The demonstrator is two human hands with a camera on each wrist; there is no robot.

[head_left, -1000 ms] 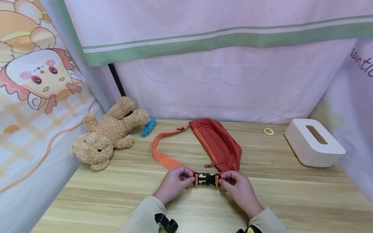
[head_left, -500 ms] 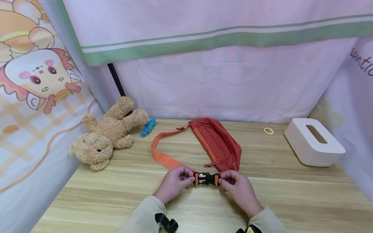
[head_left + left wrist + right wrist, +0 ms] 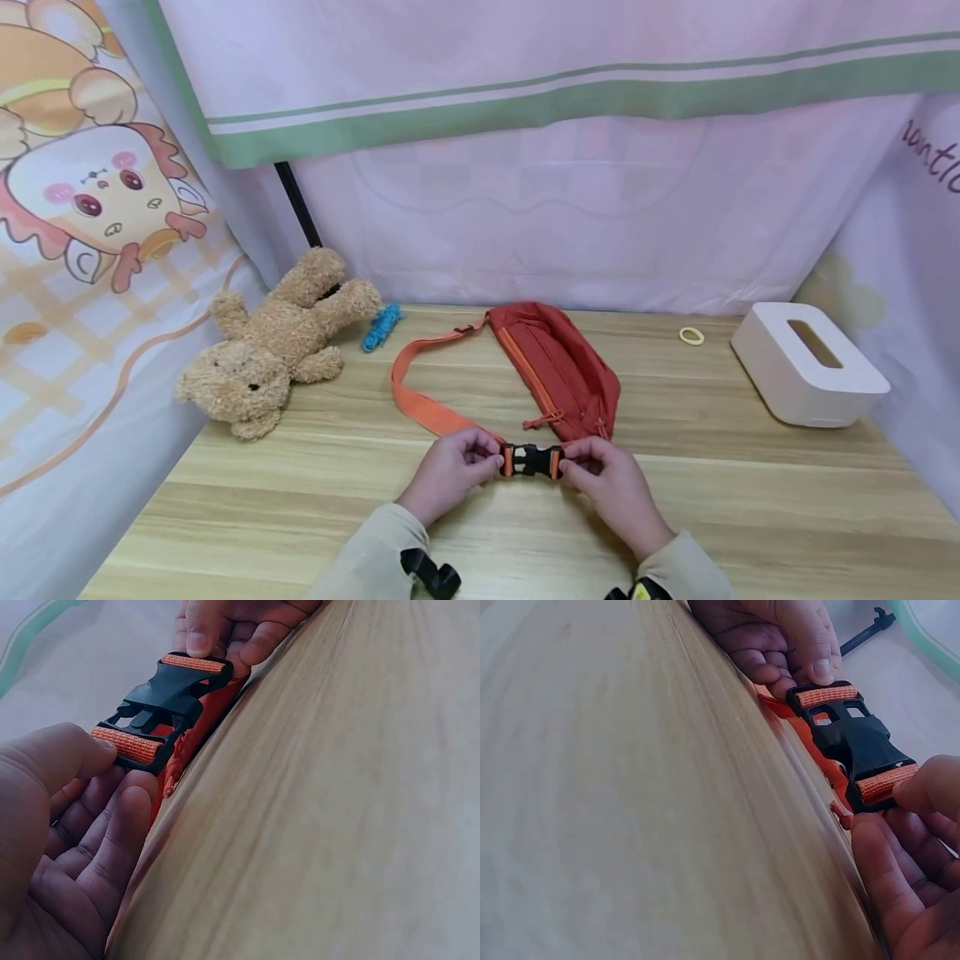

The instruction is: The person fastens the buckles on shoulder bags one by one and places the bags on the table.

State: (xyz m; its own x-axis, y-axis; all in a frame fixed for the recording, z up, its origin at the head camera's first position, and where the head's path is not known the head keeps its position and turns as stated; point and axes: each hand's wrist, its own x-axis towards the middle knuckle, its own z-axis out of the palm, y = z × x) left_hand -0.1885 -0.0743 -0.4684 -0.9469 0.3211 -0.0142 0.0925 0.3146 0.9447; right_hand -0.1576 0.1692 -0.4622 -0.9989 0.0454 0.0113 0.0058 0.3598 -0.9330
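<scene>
A red waist bag point(image 3: 562, 375) lies on the wooden table, its orange strap point(image 3: 423, 408) looping out to the left. At the near end of the loop is a black side-release buckle point(image 3: 536, 460). My left hand point(image 3: 452, 472) pinches the pronged half between thumb and fingers. My right hand point(image 3: 621, 498) pinches the socket half point(image 3: 866, 746) the same way. The prongs point(image 3: 144, 722) sit inside the socket, with openings still visible between the halves. Both wrist views show the buckle just above the table surface.
A teddy bear point(image 3: 277, 342) lies at the left, next to a blue bundle of cord point(image 3: 382, 327). A pale yellow ring point(image 3: 692, 337) and a white tissue box point(image 3: 810, 367) are at the right. A printed curtain point(image 3: 525, 225) hangs behind the table.
My hands have come slightly closer together. The buckle's two halves have slid a little further into each other, narrowing the gap. The bag has barely shifted.
</scene>
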